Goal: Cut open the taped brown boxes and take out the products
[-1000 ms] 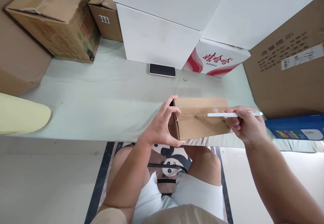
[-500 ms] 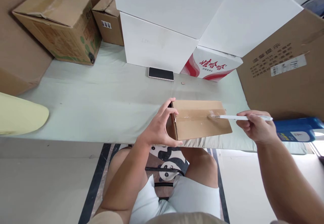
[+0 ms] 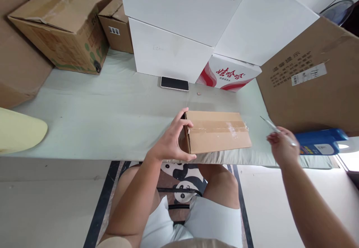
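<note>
A small taped cardboard box [image 3: 218, 132] lies near the front edge of the pale green table [image 3: 112, 113]. My left hand [image 3: 171, 141] is curled round the box's left end, thumb in front and fingers over the top. My right hand [image 3: 280, 147] hovers to the right of the box, apart from it, closed on a thin white cutter [image 3: 276, 130] whose tip points up and left. The hand and cutter are blurred by motion.
A black phone [image 3: 174, 83] lies behind the box. White boxes [image 3: 179, 34] and a red-and-white carton [image 3: 228, 74] stand at the back. Large cardboard boxes stand at left [image 3: 61, 27] and right [image 3: 311, 79]. A blue box [image 3: 319, 147] lies at the right, a pale yellow object [image 3: 19, 130] at the left.
My right hand has drawn the cutter rightward along the box's tape seam and lifted it clear of the box. The left hand has kept its hold on the box's end.
</note>
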Demonstrator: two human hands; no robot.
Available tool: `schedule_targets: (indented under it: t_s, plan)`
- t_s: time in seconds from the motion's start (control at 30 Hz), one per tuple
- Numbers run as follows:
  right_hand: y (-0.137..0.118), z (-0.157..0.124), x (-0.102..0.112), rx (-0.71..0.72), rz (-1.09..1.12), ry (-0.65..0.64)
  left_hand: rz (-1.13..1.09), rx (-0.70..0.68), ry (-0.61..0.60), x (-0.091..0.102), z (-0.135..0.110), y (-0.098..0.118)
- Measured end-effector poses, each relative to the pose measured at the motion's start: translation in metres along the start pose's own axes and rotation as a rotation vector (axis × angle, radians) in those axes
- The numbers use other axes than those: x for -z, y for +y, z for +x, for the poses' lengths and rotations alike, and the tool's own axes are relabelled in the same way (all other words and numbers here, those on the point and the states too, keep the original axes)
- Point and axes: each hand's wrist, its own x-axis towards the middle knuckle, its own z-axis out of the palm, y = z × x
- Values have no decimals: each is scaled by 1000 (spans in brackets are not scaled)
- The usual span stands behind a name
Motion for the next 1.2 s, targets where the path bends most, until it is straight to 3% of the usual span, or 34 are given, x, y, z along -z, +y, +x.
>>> schedule_targets:
  t_s: [0.07, 0.13, 0.2, 0.37, 0.57, 0.83, 1.0, 1.2]
  plan:
    - [20, -14, -15, -23, -144, 80, -21, 8, -21, 2, 0, -3]
    - [31, -28, -33, -51, -288, 69, -60, -4, -35, 4, -2, -7]
    - [31, -40, -50, -61, -284, 95, -112, -19, -45, 5, -4, -9]
    - [-12, -64, -87, -73, 177, 200, -131, -29, 36, 4, -7, -4]
    - [-47, -83, -120, 62, 12, 222, -117, -17, -11, 0, -4, 9]
    - [-40, -80, -133, 136, -129, 297, -111, -1, -165, 5, -7, 19]
    - [-36, -78, -133, 198, -133, 297, -146, -17, -110, 4, -5, 13]
    - [-33, -79, -130, 184, -97, 307, -85, -169, 61, -5, -1, 9]
